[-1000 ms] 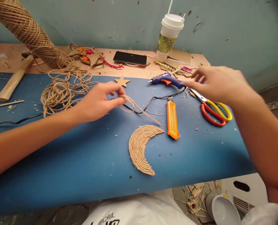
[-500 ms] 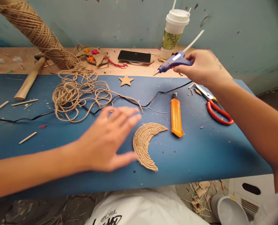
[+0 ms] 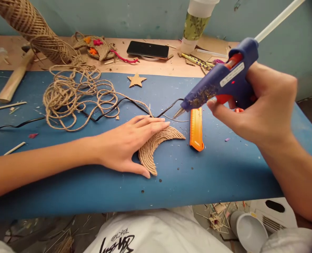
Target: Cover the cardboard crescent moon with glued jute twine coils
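My left hand [image 3: 131, 144] rests with its fingers stretched along the outer edge of a twine-covered crescent [image 3: 156, 144] on the blue table. The thumb lies by the crescent's lower tip. In my right hand [image 3: 269, 102] is a blue glue gun [image 3: 221, 77] with a white glue stick sticking out of its back. Its metal nozzle points down and left, raised above the table near an orange utility knife [image 3: 196, 130]. A heap of loose jute twine [image 3: 71, 95] lies beyond my left hand, with one strand running toward my fingers.
A cardboard star [image 3: 137, 80], a phone [image 3: 147, 50] and a paper cup [image 3: 196, 26] are toward the back. At the left are a twine spool [image 3: 40, 35] and a wooden-handled hammer [image 3: 15, 79]. A black cord [image 3: 124, 100] crosses the table. Below stands a white bin [image 3: 252, 230].
My left hand has come down onto the crescent, which has shifted slightly left. My right hand has brought the glue gun closer to me and lower, over the utility knife's upper end.
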The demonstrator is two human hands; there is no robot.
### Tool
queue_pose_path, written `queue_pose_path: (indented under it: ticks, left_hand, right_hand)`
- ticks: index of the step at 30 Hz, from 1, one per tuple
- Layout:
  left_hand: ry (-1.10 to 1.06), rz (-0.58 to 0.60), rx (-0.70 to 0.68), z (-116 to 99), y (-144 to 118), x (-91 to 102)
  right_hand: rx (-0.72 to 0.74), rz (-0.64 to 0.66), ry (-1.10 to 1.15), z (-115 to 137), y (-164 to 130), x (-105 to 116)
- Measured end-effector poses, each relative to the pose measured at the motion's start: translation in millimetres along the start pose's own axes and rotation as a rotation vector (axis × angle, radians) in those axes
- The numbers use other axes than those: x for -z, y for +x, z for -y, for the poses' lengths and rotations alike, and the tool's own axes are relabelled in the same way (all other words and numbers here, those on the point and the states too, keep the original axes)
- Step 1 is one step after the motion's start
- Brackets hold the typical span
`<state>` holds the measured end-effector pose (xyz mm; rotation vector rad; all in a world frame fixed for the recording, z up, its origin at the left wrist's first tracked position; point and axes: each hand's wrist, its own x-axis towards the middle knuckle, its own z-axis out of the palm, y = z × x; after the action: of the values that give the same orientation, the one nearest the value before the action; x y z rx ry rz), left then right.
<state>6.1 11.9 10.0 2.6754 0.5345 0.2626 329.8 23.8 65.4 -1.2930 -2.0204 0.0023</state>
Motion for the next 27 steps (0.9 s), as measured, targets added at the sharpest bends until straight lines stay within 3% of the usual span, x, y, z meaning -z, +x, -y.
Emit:
queue_pose_path:
  ticks: [3,7,13,27]
  left_hand:
    - [-0.019,-0.007,-0.05,20.1,0.9,8.1]
    - [-0.087,-0.069,-0.139,29.4,-0.1,6.3]
    - [-0.135,-0.146,-0.066,28.7,-3.1,4.9]
    - [0.011,-0.185,-0.046,24.1,-3.8,4.9]
  right_hand:
    - [0.088,-0.001,0.025,-2.2,-9.4,-6.8]
    - [0.181,0.029,-0.05,3.8,-22.3,-16.2]
    - [0.291,0.075,-0.189,9.8,-32.4,-25.0]
    - [0.37,0.162,-0.176,5.7,-35.4,-35.6]
